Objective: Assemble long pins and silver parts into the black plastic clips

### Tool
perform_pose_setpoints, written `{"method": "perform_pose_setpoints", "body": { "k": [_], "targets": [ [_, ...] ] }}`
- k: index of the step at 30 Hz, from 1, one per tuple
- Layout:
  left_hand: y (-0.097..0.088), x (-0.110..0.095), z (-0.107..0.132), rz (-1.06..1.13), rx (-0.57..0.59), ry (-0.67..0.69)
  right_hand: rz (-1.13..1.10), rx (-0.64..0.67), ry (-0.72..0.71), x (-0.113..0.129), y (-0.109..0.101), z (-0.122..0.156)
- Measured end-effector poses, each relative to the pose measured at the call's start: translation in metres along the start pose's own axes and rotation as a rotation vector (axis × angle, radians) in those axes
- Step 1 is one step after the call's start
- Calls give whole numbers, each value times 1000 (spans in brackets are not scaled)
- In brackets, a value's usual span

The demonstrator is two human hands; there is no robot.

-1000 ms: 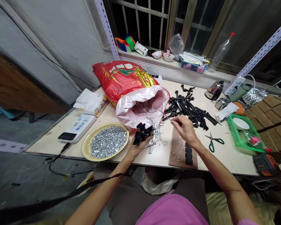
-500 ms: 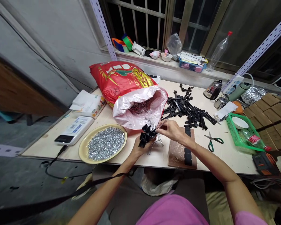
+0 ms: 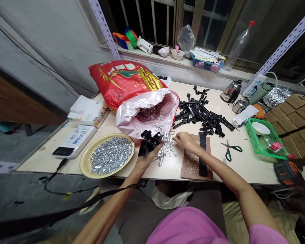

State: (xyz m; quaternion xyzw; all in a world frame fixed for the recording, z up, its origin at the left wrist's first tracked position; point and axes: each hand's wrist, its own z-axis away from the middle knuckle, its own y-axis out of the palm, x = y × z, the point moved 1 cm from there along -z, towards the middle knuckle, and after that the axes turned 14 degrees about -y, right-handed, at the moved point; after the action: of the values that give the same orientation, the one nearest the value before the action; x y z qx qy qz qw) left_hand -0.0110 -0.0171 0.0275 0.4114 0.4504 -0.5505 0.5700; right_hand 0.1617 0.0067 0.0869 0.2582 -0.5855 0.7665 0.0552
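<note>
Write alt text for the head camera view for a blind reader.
A seated person's left hand grips black plastic parts while the right hand touches loose metal pins on a cluttered table, beside a plate of small silver pieces.

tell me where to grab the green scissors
Take the scissors by the green handle loops, from above on the near right: they lie flat on the table, slightly open, blades pointing away toward the black parts.
</note>
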Motion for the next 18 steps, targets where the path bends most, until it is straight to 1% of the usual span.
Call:
{"method": "perform_pose_setpoints", "body": {
  "k": [2,4,6,9,11,12,14,17,18],
  "targets": [
    [0,0,0,20,26,-9,36,77,84,-3,16,-2],
    [1,0,0,53,53,-17,52,90,109,-1,27,-5],
    [2,-2,2,61,60,-33,67,107,130,3,32,-7],
    [5,-3,3,93,82,-68,82,111,149,5,30,-7],
    [5,0,1,151,89,-74,89,86,152,2,22,-4],
    [4,3,-1,159,78,-65,77,57,131,-1,16,-1],
    [2,10,-6,77,34,-18,23,-53,8,-5,1,4],
    [-1,17,-12,-110,-26,59,-55,-278,-320,-5,-25,12],
    [-1,18,-13,-165,-35,81,-53,-320,-416,-3,-32,14]
  ]
}}
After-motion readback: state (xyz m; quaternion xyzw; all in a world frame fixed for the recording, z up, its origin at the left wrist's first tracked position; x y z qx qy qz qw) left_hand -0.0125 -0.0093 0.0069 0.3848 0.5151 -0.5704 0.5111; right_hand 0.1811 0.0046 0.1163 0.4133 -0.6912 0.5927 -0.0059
